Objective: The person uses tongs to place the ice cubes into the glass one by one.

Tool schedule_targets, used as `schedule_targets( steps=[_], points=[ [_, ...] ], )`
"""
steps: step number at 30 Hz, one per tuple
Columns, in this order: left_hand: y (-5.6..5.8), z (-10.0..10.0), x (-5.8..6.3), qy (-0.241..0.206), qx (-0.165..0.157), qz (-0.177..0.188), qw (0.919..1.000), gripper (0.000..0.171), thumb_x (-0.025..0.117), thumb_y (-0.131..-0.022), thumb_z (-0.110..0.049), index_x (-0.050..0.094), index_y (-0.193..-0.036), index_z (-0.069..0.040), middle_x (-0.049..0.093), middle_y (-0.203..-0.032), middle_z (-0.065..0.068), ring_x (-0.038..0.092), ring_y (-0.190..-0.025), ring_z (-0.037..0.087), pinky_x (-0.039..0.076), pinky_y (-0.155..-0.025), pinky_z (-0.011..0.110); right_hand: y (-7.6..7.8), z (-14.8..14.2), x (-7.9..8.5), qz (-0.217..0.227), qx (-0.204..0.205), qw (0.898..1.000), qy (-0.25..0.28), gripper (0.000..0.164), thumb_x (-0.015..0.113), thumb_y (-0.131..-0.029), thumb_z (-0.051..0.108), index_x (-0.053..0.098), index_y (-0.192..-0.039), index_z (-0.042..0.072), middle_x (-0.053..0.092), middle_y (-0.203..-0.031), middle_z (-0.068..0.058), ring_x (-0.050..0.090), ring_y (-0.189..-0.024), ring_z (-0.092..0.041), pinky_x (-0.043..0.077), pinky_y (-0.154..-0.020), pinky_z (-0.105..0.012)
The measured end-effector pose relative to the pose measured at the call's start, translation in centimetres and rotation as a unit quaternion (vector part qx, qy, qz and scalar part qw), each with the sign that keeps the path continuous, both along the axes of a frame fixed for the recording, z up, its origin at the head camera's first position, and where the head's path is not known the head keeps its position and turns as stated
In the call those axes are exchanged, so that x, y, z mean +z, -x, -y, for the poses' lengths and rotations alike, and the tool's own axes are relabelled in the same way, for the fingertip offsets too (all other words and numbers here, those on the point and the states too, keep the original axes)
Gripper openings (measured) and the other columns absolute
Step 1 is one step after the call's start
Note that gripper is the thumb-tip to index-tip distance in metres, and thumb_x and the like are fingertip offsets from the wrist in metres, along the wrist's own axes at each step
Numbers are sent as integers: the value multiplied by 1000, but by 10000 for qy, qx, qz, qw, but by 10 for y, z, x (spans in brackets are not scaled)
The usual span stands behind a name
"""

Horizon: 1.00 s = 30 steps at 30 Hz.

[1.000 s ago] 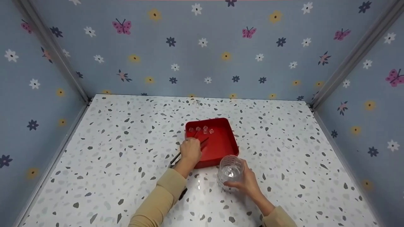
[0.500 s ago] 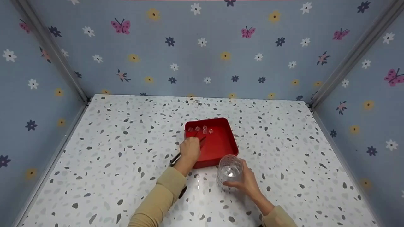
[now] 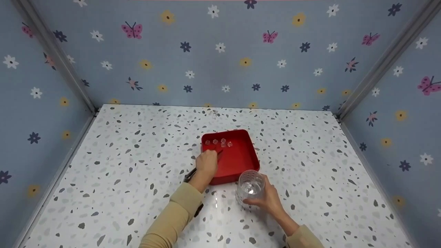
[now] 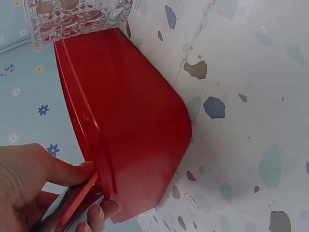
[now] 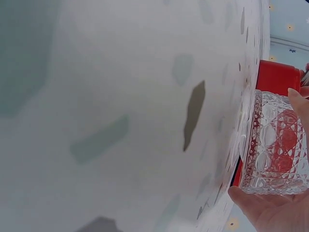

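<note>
My left hand squeezes the tweezers; tips just below frame centre sit closer together than a second ago.

The speckled white tabletop bears a red tray and, apparently, a clear glass.

Back wall: pale blue, printed with white, yellow and navy flowers and pink butterflies, spans the upper part of the frame.
Left wall: matching floral panel at the frame's left edge.
Right wall: same print, at the right edge.
Corners: a grey left post and right post slant inward.
Terrazzo-patterned tabletop: white, flecked grey and pale green, fills lower centre.
Light: a bright streak of glare marks its lower middle.
</note>
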<state>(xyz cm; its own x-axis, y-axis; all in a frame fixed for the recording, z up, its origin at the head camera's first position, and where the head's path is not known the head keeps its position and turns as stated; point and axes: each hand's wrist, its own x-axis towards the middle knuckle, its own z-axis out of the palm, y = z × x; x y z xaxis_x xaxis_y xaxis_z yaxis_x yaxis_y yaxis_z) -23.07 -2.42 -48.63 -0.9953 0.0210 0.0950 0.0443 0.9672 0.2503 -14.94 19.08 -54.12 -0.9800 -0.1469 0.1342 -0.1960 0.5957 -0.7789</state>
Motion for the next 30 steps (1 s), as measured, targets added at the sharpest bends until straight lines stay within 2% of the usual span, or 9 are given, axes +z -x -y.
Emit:
schedule_targets(
  steps=[10, 14, 20, 25, 30],
  points=[
    [1, 1, -2, -6, 24, 90, 10000, 16, 51, -83, 0, 66, -81, -1, 64, -79, 13, 62, -68, 29, 48, -56, 39, 0, 0, 0, 41, -2, 10000, -28, 94, 85, -47, 34, 38, -124, 8, 55, -115, -14, 52, -103, -30, 40, -85, -44],
    [1, 1, -2, -25, 14, 87, 10000, 15, 52, -83, -1, 66, -80, -1, 64, -79, 13, 62, -69, 29, 48, -56, 39, 0, 0, 0, 63, 39, 10000, 33, 92, 85, -48, 33, 38, -123, 8, 55, -114, -13, 52, -103, -30, 41, -85, -44],
    [-1, 4, -3, 12, -47, 6, 10000, 12, 55, -81, -3, 67, -79, -2, 64, -78, 12, 62, -68, 28, 48, -55, 38, -1, -1, 0, 77, 108, 9998, 121, 91, 85, -49, 32, 38, -123, 8, 56, -114, -12, 52, -103, -29, 40, -85, -44],
    [-3, 7, -2, 47, -128, -95, 9999, 5, 62, -74, -4, 66, -77, -2, 64, -76, 12, 61, -66, 28, 48, -54, 39, 0, 0, 0, 84, 71, 9999, 47, 91, 85, -49, 33, 38, -123, 8, 55, -115, -12, 52, -104, -29, 40, -85, -44],
    [-4, 11, 0, -19, -197, -142, 9997, 9, 67, -69, -6, 64, -76, -1, 63, -74, 12, 60, -65, 28, 47, -54, 39, 0, 0, 0, 100, 30, 9999, 5, 91, 85, -49, 34, 38, -123, 9, 55, -115, -12, 51, -105, -29, 40, -86, -44]
  ],
)
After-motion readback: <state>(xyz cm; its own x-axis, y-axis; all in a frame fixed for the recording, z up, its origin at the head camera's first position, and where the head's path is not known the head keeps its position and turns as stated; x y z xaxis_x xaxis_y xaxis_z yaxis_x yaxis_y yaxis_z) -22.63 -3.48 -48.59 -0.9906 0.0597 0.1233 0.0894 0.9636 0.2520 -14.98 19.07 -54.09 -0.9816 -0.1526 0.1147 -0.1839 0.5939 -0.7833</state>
